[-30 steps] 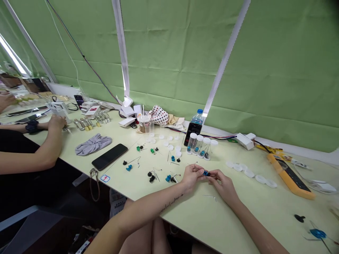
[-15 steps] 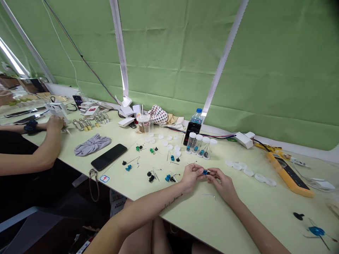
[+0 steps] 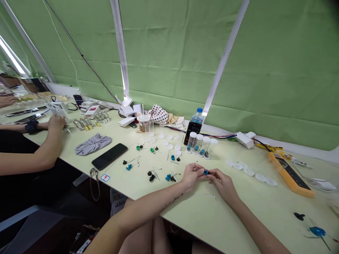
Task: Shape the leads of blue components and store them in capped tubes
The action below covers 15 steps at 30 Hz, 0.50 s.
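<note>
My left hand (image 3: 192, 177) and my right hand (image 3: 221, 180) meet over the table, both with fingers closed on a small blue and black part (image 3: 206, 172). Below them a thin L-shaped metal key (image 3: 210, 195) lies on the tabletop. To their left are a blue and black set with metal pins (image 3: 168, 177), a black set (image 3: 151, 176), another blue piece (image 3: 129, 167) and green pieces (image 3: 138, 148). Behind my hands stand clear tubes with white lids (image 3: 198, 144), holding blue parts. White caps (image 3: 249, 171) lie in a row to the right.
An orange power strip (image 3: 290, 174) and a blue piece (image 3: 317, 231) are at the right. A black phone (image 3: 109, 156) and a grey cloth (image 3: 93, 144) lie left. An upright phone (image 3: 192, 132) leans on a bottle (image 3: 198, 116). Another person's hand (image 3: 56, 123) works at far left.
My hands stay almost in place, still on the blue and black part. At the far left edge, another hand shows more clearly above the table. The view has shifted very slightly.
</note>
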Available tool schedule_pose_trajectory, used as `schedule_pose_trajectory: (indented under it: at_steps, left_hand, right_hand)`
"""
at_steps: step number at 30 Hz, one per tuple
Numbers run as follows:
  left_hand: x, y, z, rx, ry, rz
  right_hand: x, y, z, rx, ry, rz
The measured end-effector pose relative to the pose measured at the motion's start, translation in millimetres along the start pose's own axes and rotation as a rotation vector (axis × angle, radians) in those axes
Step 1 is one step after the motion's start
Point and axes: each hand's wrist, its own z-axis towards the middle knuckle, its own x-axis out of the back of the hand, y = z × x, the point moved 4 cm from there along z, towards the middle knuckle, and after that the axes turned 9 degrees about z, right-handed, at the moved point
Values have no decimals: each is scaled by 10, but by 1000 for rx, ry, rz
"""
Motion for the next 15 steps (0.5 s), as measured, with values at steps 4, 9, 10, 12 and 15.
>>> schedule_pose_trajectory:
  at_steps: [4,9,10,12,15]
  left_hand:
    - [10,-9,10,11,21,4]
    - [20,-19,24,14,44,-14]
    - [21,-19,24,12,49,-17]
    - [20,-18,19,9,55,-16]
    - [10,-16,10,8,41,-9]
  right_hand:
    - [-2,-1,2,11,3,-24]
    - [6,80,14,22,48,14]
    - [6,90,14,28,50,11]
    - [1,95,12,33,35,-4]
    - [-3,74,3,21,11,-6]
